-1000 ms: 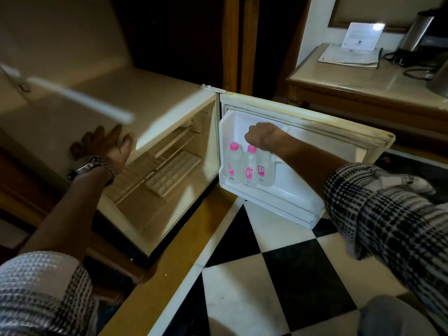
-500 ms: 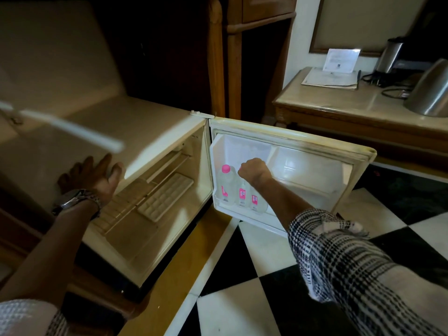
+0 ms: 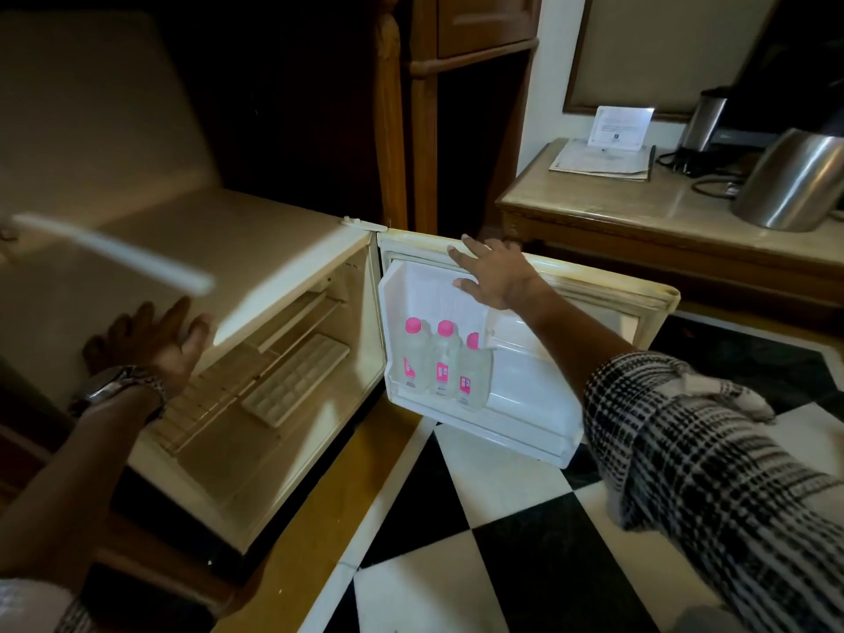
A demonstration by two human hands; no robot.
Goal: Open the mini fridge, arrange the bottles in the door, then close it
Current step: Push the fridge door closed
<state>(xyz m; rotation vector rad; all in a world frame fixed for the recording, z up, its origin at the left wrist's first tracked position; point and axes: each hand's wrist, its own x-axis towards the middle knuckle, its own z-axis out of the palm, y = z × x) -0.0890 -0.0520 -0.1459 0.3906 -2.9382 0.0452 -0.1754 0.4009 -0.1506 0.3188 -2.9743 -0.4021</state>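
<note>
The cream mini fridge (image 3: 255, 249) stands open, its door (image 3: 593, 290) swung out to the right. Three clear bottles with pink caps (image 3: 445, 363) stand upright side by side in the door's lower shelf, at its hinge end. My right hand (image 3: 493, 271) rests with fingers spread on the door's top edge, above the bottles and holding nothing. My left hand (image 3: 150, 344), with a wristwatch, lies flat on the fridge's top near its front left corner.
Inside the fridge lie a wire shelf and a white ice tray (image 3: 297, 381). A low wooden table (image 3: 639, 221) behind the door carries a steel kettle (image 3: 790, 180), papers and cables. A wooden cabinet (image 3: 456, 107) stands behind the fridge. Black-and-white checkered floor (image 3: 502, 541) lies below.
My right hand has let go of the bottles and risen to the top edge of the door. The bottles now stand uncovered in a row. My left hand stays on the fridge top.
</note>
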